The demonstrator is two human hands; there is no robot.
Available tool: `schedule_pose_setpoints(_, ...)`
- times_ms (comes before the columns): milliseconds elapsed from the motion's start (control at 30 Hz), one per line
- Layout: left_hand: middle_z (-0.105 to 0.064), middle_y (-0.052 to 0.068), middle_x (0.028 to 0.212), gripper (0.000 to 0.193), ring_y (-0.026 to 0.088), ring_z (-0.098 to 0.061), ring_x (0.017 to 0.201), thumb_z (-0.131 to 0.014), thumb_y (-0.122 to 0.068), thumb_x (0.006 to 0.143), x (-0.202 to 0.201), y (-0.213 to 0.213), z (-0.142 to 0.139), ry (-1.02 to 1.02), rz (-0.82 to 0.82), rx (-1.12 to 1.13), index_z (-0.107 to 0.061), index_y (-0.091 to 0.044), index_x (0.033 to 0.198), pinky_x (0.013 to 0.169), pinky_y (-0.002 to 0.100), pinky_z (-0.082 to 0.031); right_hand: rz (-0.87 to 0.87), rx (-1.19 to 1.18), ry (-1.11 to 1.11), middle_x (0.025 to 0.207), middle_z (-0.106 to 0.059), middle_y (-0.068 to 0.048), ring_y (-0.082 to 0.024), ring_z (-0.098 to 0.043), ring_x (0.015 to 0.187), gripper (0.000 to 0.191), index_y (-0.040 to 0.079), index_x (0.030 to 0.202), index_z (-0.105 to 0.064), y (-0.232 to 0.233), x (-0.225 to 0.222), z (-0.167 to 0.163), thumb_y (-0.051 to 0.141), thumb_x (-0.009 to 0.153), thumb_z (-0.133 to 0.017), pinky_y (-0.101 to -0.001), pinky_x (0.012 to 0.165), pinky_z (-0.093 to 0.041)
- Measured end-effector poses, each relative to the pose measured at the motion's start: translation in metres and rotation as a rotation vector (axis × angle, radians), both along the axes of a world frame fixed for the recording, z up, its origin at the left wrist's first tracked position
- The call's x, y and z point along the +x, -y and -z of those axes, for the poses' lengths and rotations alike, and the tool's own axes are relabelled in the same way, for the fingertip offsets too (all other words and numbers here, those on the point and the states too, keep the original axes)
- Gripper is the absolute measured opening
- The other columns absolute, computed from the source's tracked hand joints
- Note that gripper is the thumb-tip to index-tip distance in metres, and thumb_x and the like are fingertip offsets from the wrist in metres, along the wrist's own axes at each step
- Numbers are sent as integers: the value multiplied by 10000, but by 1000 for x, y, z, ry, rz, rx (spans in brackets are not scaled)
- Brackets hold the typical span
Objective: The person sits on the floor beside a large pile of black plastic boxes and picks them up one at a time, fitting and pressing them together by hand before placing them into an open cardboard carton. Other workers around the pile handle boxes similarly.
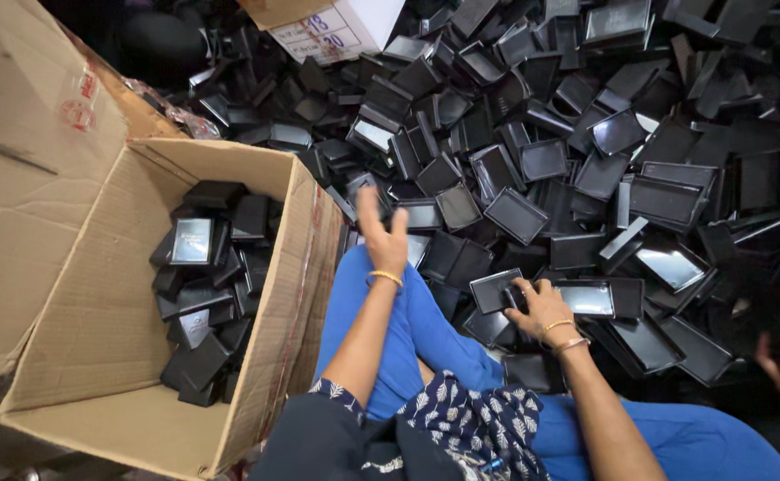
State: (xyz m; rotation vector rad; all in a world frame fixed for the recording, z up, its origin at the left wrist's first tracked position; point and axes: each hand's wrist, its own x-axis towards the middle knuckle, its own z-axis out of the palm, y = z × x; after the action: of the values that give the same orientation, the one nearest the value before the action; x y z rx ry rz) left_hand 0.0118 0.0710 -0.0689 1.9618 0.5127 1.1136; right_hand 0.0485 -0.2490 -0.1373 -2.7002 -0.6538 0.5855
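A shallow black rectangular plastic tray point(494, 290) is gripped at its edge by the right hand point(541, 307), at the near edge of the heap of black trays point(586, 151). The left hand point(381, 236) is spread open, holding nothing, beside the cardboard box point(96, 356). The tray is judged light, stiff and slippery; best pinched by the rim.

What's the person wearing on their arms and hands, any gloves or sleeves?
No gloves: both hands are bare. The left hand has a thin gold bangle at the wrist. The right hand has two bangles, gold and pinkish. Forearms are bare; a dark sleeve with a white leaf-print hem ends near the left elbow.
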Motion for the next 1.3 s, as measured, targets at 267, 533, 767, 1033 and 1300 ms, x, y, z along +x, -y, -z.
schedule_pose_setpoints(267,-663,80,1117,377,194,-649,937,-699,-187,875,1,75,3,-242,599,-308,-659,-65,1229,805,320,-546,304,895,-382,1185,-590,-61,-205,-636,1020,611,155,1345,-545,-5,10,-9,230,798,-805,-358,871,-537)
schedule_pose_setpoints(533,-637,115,1157,477,220,-667,966,-731,-340,912,-2,109,44,-538,935,-190,-644,-52,1282,856,346,-542,503,1237,-479,1076,-563,15,-71,-534,935,478,153,1385,-514,3,16,-6,182,935,-674,-221,763,-448)
schedule_pose_setpoints(767,-654,105,1075,400,208,-692,873,-743,-278,897,-2,102,48,-503,767,-237,-673,-42,1212,791,335,-561,538,1243,-489,1063,-575,5,-60,-509,865,435,140,1380,-513,-6,18,12,188,971,-654,-227,702,-427)
schedule_pose_setpoints(1033,-652,77,1108,349,170,-686,872,-744,-184,889,2,92,35,-457,683,-298,-671,-57,1205,729,300,-546,522,1133,-486,1187,-602,-36,-83,-565,923,511,139,1393,-507,-16,8,6,198,924,-703,-255,774,-484)
schedule_pose_setpoints(1300,-611,63,1109,289,152,-638,906,-713,-118,910,60,81,3,-252,616,-273,-662,-58,1188,748,282,-546,503,1077,-512,1217,-624,-67,-137,-611,989,582,125,1394,-526,-27,0,0,201,871,-768,-289,886,-521)
